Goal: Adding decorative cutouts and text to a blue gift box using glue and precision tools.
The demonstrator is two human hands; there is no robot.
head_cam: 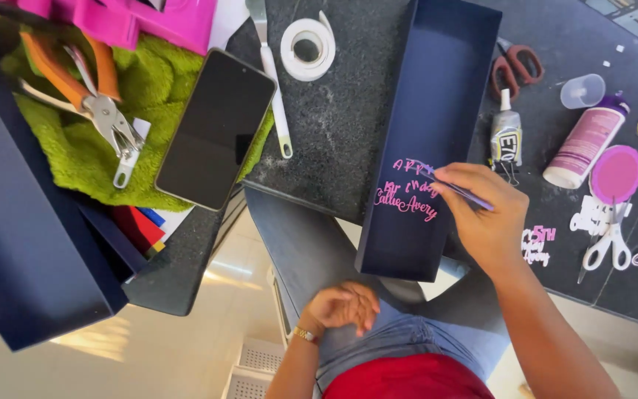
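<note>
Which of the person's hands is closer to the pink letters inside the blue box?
The right hand. It holds a thin tool beside the pink letters in the blue box. The left hand rests on the lap, below the box and apart from it.

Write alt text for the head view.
The right hand holds a thin tool to pink cut-out letters inside a navy box lid on a dark table. The left hand rests on the lap.

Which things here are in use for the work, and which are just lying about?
In use: right hand, thin tool, navy box lid, pink letters.
Lying about: phone, tape roll, pliers, glue tube, white scissors. Left hand rests idle.
</note>
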